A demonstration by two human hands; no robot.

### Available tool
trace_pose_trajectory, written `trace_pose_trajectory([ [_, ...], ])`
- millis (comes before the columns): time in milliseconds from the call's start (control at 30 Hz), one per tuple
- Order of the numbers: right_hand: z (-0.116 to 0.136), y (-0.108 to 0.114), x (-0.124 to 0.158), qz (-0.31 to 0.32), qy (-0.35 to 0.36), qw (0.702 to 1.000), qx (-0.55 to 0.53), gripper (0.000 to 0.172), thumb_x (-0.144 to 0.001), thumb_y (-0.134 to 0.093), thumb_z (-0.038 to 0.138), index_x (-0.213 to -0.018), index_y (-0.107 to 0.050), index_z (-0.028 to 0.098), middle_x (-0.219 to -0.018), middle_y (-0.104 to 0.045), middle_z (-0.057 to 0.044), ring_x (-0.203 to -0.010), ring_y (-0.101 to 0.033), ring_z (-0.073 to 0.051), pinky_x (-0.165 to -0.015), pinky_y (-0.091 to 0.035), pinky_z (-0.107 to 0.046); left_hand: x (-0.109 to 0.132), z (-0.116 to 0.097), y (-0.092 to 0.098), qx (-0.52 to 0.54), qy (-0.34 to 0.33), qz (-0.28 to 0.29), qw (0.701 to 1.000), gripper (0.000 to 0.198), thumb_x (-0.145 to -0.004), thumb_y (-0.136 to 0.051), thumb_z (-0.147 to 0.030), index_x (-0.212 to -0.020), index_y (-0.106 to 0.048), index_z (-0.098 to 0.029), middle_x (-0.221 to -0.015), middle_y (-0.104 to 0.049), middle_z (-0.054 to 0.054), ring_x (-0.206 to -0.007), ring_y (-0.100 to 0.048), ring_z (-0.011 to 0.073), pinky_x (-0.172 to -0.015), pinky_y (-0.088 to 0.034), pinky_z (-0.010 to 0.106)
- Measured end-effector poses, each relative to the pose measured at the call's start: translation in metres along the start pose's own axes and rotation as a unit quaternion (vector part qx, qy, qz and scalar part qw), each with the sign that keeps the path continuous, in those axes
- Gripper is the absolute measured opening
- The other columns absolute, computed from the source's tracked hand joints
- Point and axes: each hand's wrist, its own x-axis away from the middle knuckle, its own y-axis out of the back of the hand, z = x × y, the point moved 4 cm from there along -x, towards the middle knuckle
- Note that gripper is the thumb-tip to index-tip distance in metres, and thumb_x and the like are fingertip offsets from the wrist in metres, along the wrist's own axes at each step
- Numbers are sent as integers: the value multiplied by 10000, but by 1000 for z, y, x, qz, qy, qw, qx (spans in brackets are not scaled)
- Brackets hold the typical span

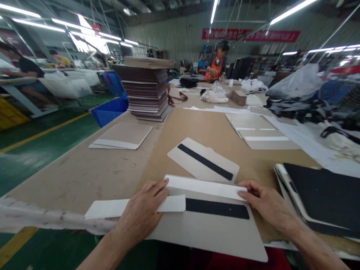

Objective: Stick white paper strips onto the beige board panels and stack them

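A light grey board [208, 234] lies at the table's front edge, its near part overhanging. Along its far edge runs a white strip [204, 186]. My left hand [146, 206] is closed at that strip's left end, index fingertip on the corner. At the right end, my right hand [263, 200] pinches the same strip between thumb and fingers. A second white strip [108, 208] passes beneath my left hand and overlaps a black strip [218, 208] on the board. Just beyond lies another grey board [197, 155] with a black strip across it.
Left of centre stand a tall stack of brown boards [149, 90] and a few flat boards [123, 135]. Boards with white strips [261, 131] lie at back right. Black panels [323, 195] are stacked near my right arm. A person in an orange apron [216, 65] stands across the table.
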Motion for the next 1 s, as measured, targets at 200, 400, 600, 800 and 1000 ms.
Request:
trace_pose_trajectory([
  [200,-5,-12,5,-92,-24,995,-27,271,-801,-548,430,-968,-646,241,-721,-642,18,-691,-603,-185,-647,-433,-285,-1,4,-3,-14,-2,-13,1000,397,-763,-482,-89,-1120,-597,-221,-1396,-502,37,-1164,-471,229,-971,-449,394],
  [400,0,-9,4,-109,-35,993,-21,215,-792,-545,394,-913,-645,246,-700,-642,19,-668,-602,-184,-634,-422,-288,0,7,-8,-35,-8,-14,999,395,-776,-492,-114,-1145,-592,-215,-1403,-495,36,-1172,-464,238,-973,-447,398],
  [600,4,-10,-1,-117,-33,993,4,151,-782,-537,356,-843,-625,249,-665,-640,19,-643,-602,-185,-613,-414,-288,1,10,-9,-27,-18,-11,999,392,-766,-506,-135,-1136,-600,-222,-1401,-499,41,-1159,-483,236,-976,-446,400],
  [800,6,-11,-3,-123,-33,991,28,105,-778,-524,334,-782,-595,257,-642,-638,21,-623,-599,-188,-609,-405,-297,1,10,-9,-23,-10,-20,999,366,-778,-506,-147,-1118,-607,-237,-1401,-502,26,-1155,-491,227,-969,-456,386],
  [1000,1,-12,-8,-119,-45,992,4,130,-779,-522,342,-795,-608,246,-671,-651,13,-657,-605,-191,-624,-402,-295,1,8,-7,-21,-3,-16,1000,402,-755,-506,-116,-1126,-601,-238,-1398,-504,24,-1177,-473,233,-977,-453,390],
])
